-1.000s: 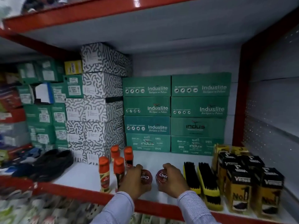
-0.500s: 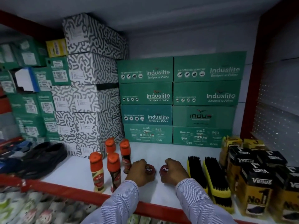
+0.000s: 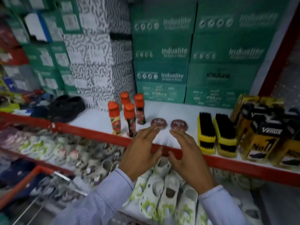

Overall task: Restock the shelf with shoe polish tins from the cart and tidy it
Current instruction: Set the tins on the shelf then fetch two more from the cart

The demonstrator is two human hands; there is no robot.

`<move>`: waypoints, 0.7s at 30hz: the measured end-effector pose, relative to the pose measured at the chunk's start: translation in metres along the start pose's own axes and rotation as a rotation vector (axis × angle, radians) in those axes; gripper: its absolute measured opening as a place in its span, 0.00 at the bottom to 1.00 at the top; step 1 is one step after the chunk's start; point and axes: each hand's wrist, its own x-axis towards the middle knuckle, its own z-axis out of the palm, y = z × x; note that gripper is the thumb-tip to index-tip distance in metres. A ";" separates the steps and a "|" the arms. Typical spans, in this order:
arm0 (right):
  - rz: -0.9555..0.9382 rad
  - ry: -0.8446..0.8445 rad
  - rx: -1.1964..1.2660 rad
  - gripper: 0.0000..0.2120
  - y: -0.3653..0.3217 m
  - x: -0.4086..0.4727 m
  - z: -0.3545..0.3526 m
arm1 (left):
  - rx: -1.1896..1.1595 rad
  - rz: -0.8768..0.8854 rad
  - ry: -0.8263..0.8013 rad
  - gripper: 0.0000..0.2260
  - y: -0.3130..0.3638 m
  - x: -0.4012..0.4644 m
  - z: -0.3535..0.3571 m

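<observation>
Our left hand [image 3: 140, 151] and right hand [image 3: 188, 153] hover spread and empty. Two round dark-red shoe polish tins [image 3: 158, 123] [image 3: 179, 124] lie flat, side by side, on the white shelf [image 3: 97, 118] beyond our fingertips.

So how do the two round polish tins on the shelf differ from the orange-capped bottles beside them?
The polish tins are low, flat discs lying lid-up; the orange-capped bottles are tall and stand upright. There are two tins side by side, apart, but four bottles clustered together. The tins sit right of the bottles, nearer the brushes. Both rest on the white shelf, untouched by either hand.
</observation>
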 end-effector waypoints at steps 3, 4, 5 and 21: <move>-0.006 -0.015 0.029 0.27 -0.008 -0.063 0.018 | 0.089 0.006 -0.001 0.26 -0.002 -0.077 0.014; -0.013 -0.009 0.023 0.25 -0.006 -0.081 0.027 | 0.108 -0.008 -0.030 0.26 -0.007 -0.101 0.023; -0.009 -0.038 0.017 0.24 -0.002 -0.105 0.042 | 0.112 -0.059 -0.098 0.27 -0.013 -0.132 0.037; 0.495 -0.925 -0.258 0.42 0.098 -0.386 0.300 | 0.090 -0.530 -1.112 0.38 -0.087 -0.417 0.253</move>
